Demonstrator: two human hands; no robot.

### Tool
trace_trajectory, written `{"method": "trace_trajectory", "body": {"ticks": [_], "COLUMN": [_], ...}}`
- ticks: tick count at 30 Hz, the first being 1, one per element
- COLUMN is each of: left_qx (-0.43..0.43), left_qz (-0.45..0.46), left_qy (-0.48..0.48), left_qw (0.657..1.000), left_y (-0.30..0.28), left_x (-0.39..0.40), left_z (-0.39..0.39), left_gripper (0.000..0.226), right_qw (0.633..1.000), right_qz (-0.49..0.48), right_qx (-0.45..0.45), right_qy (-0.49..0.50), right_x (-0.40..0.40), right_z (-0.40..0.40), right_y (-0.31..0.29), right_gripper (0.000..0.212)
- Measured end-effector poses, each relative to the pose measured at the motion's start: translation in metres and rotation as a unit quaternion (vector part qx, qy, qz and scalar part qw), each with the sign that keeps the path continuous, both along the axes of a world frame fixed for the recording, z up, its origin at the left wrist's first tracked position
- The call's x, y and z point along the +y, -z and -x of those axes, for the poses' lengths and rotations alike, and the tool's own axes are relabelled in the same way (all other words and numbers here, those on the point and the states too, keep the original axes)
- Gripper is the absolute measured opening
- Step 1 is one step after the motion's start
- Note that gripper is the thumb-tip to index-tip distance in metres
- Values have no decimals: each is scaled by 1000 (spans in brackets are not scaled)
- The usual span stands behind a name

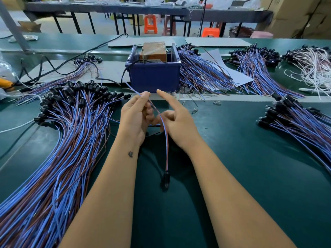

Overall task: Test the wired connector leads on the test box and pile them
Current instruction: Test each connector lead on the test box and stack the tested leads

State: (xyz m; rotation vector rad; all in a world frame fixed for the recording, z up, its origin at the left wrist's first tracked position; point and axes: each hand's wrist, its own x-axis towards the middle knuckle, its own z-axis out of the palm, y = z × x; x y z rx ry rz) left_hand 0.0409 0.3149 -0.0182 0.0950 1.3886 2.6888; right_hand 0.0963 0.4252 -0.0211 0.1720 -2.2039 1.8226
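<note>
Left hand [135,115] pinches lead [165,140]; connector [165,177] dangles below.

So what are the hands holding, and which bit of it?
The left hand pinches one blue-and-brown wire lead near its wire end; its black connector dangles below. The right hand's grip cannot be told.
</note>
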Motion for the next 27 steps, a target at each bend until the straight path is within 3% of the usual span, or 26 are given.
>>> {"method": "trace_trajectory", "body": {"ticks": [2, 4, 7, 10, 12, 14, 18, 20, 23, 25, 27], "left_qx": [-7, -6, 0, 36, 88, 158, 290, 403, 574, 612, 611], "left_qz": [-21, -8, -1, 11, 60, 168, 406, 487, 509, 493, 478], "left_qy": [-22, -35, -40, -9, 25, 29, 39, 51, 98, 117, 140], "left_qw": [1000, 999, 999, 999, 994, 972, 866, 773, 634, 606, 615], "left_y": [1, 4, 3, 2, 2, 4, 12, 10, 4, 2, 1], "left_x": [-3, -5, -4, -2, 0, 6, 30, 46, 78, 103, 126], "left_z": [2, 3, 1, -4, -9, -16, -36, -53, -86, -107, -125], "left_gripper": [22, 20, 17, 16, 16, 19, 21, 13, 5, 15, 15], "right_qw": [1000, 998, 988, 963, 946, 935, 924, 931, 949, 954, 935], "right_qz": [-13, 41, 138, 246, 282, 307, 347, 311, 180, 3, -160], "right_qx": [12, 43, 61, 9, -6, -7, 3, -24, -93, -115, -120], "right_qy": [-26, -27, 28, 105, 158, 176, 159, 187, 240, 275, 293], "right_x": [-5, -10, -9, -1, 7, 20, 52, 69, 101, 130, 160], "right_z": [-1, 0, 1, 3, 5, 4, -4, -12, -27, -41, -60], "right_y": [2, 3, 2, 2, 1, -3, -9, -11, -14, -17, -24], "right_gripper": [69, 56, 26, 23, 26, 30, 33, 27, 25, 27, 23]}}
